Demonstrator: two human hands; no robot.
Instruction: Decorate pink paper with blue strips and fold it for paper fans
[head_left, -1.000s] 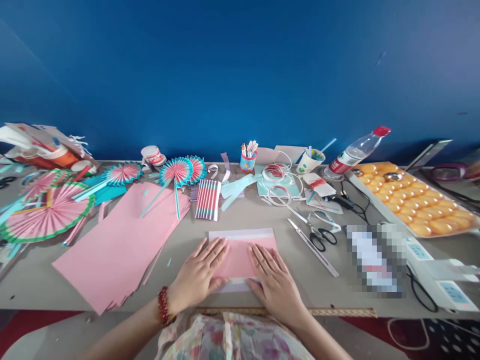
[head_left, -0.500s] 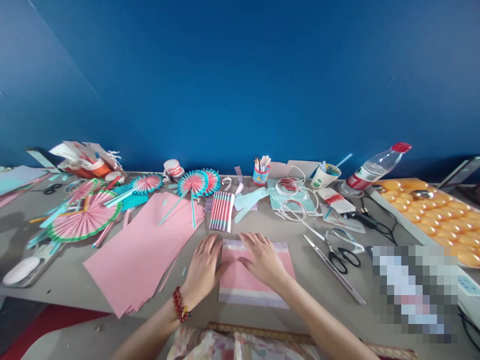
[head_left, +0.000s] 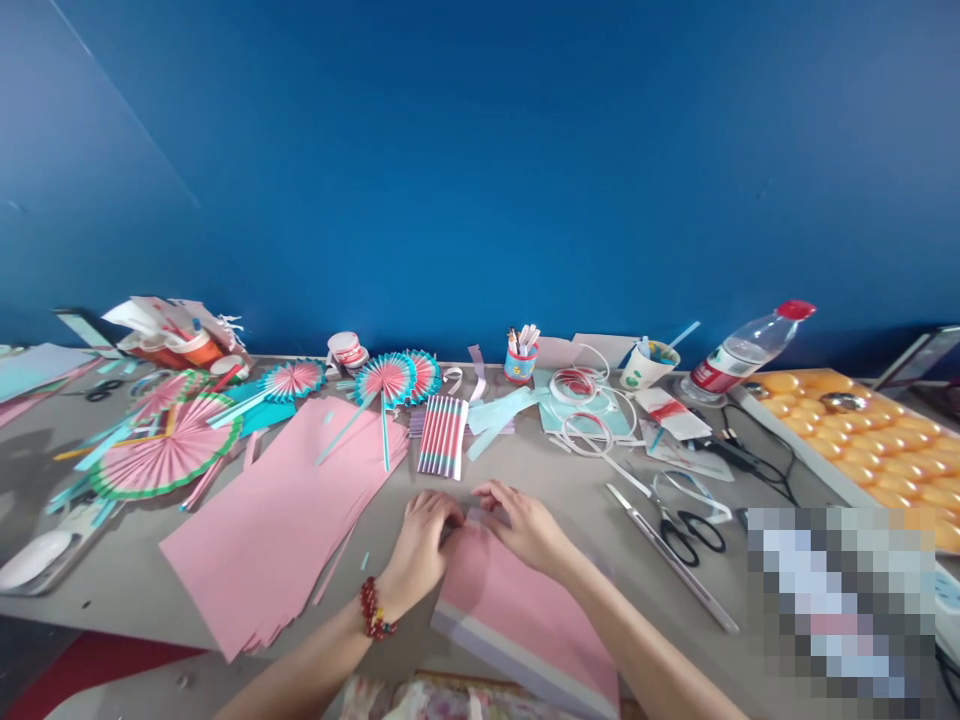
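A pink sheet of paper [head_left: 525,610] with a white and lavender band along its near edge lies askew on the table before me, its near right part tilted toward my body. My left hand [head_left: 424,545], a red beaded bracelet at its wrist, pinches the far left corner with curled fingers. Bent over the far edge, my right hand [head_left: 525,525] grips the paper close beside it. The fingers partly hide that edge. Just beyond my hands rests a pleated pink and white paper piece [head_left: 442,437].
To the left are a stack of pink paper [head_left: 262,530] and several round paper fans [head_left: 172,445]. On the right lie a craft knife [head_left: 671,555], scissors [head_left: 690,535] and coiled white tape [head_left: 585,430]. A tilted bottle [head_left: 742,355] stands behind, near a blue wall [head_left: 480,180].
The sheet has turned and come nearer my body. My hands, flat on it before, have drawn together and curled their fingers around its far edge.
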